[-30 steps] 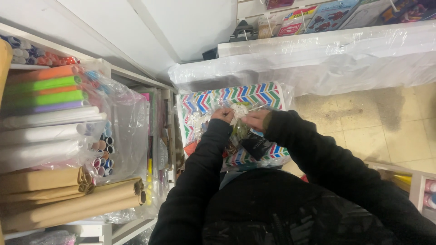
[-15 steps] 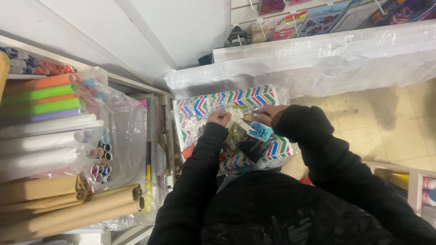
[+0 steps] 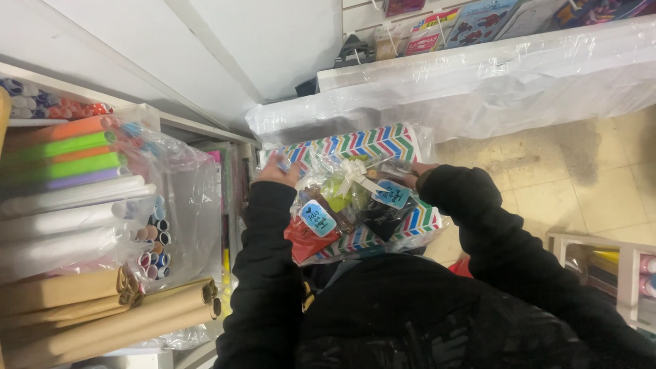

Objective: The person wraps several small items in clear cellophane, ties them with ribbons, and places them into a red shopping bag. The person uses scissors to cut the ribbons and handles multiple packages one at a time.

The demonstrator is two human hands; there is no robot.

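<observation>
A box with a bright zigzag pattern (image 3: 372, 145), wrapped in clear film, lies in front of me. On it rest clear cellophane gift bags (image 3: 345, 205) holding green, red and dark items, with a white ribbon bow (image 3: 353, 169) and blue tags (image 3: 392, 194). My left hand (image 3: 277, 171) grips the box's left edge. At the right side of the bundle, my right hand (image 3: 413, 172) holds the cellophane; only its fingers show past the black sleeve.
Rolls of coloured and brown paper (image 3: 75, 225) fill a shelf on the left, some inside a clear plastic bag (image 3: 171, 205). A long white shelf under plastic sheet (image 3: 478, 82) runs across the back. A small rack (image 3: 615, 266) stands at the right on the tiled floor (image 3: 547, 178).
My hands, close together over the bags a second ago, have spread to the left and right sides of the box. The gift bags now lie more exposed.
</observation>
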